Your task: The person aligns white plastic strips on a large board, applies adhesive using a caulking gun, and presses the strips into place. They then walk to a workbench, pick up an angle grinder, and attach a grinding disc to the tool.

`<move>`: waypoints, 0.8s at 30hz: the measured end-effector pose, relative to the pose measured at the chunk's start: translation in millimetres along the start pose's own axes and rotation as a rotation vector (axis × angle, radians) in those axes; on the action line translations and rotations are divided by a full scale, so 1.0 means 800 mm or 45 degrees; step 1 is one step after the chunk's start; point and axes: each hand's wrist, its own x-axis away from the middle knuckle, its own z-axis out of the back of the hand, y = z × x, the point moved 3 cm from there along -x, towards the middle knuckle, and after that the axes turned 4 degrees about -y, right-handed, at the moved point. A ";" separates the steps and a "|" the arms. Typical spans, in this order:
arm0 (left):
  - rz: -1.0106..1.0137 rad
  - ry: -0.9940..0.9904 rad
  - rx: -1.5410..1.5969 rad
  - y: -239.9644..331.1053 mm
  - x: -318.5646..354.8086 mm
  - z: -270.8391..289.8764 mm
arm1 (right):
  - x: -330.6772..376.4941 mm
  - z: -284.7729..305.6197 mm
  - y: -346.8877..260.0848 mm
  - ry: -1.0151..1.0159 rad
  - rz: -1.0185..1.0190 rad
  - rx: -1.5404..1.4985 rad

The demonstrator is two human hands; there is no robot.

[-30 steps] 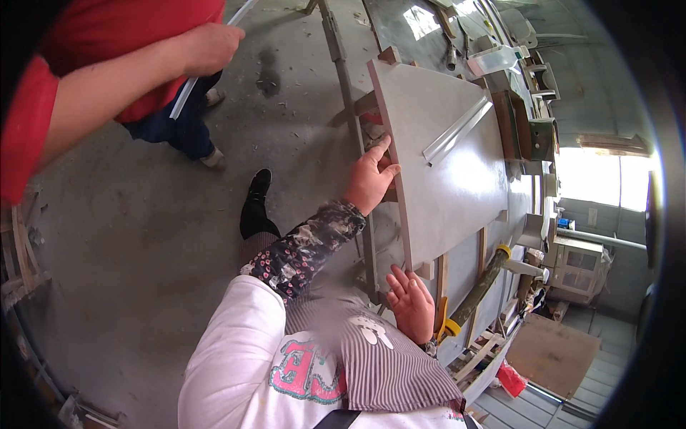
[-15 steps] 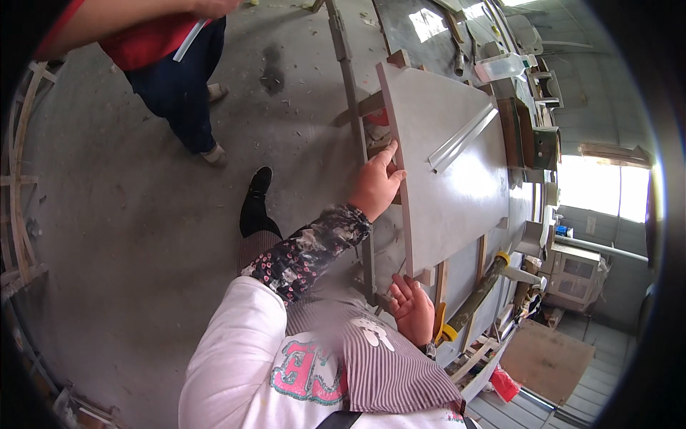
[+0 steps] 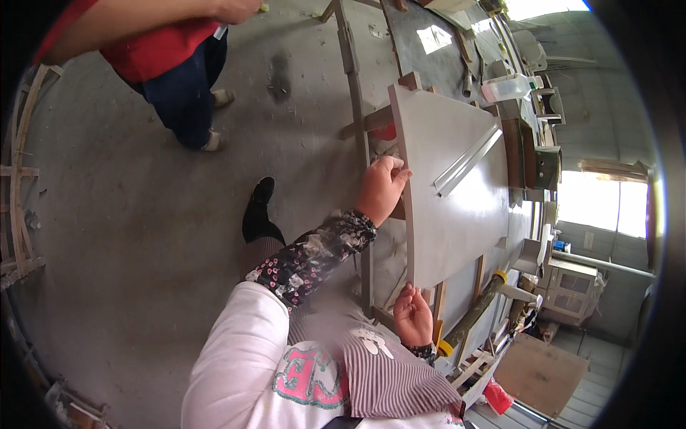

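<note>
A flat light-grey board (image 3: 457, 236) lies on wooden supports at the right of the head view. My left hand (image 3: 386, 187), in a dark floral sleeve, grips its left edge, thumb near the top face and the other fingers partly hidden. At the board's near corner, my right hand (image 3: 414, 318) is palm up, its fingers drawn together and the tips at the corner. A shiny, narrow strip (image 3: 468, 163) rests slantwise on the board, apart from both hands.
Another person in a red top (image 3: 153, 53) stands at the upper left. Beyond the board are a clear plastic bottle (image 3: 509, 87) and a dark box-like piece (image 3: 547, 168). A dark tube with yellow ends (image 3: 475, 311) lies near my right hand. Wooden frames (image 3: 18, 179) stand at far left.
My right hand's fingers have gone from spread to drawn together at the board's corner. My left hand still holds the edge. The other person's arm has shifted right.
</note>
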 end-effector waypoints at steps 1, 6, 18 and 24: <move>0.055 -0.028 -0.026 -0.003 -0.016 0.002 | 0.000 0.000 -0.001 0.051 0.007 -0.056; -0.050 0.138 0.030 -0.006 -0.103 0.024 | -0.003 -0.006 -0.002 0.096 0.008 -0.043; 0.152 -0.169 0.463 -0.001 -0.181 0.052 | 0.001 -0.011 -0.005 0.171 -0.052 -0.027; 0.156 -0.282 0.436 -0.001 -0.192 0.061 | 0.002 -0.010 -0.006 0.181 -0.075 -0.039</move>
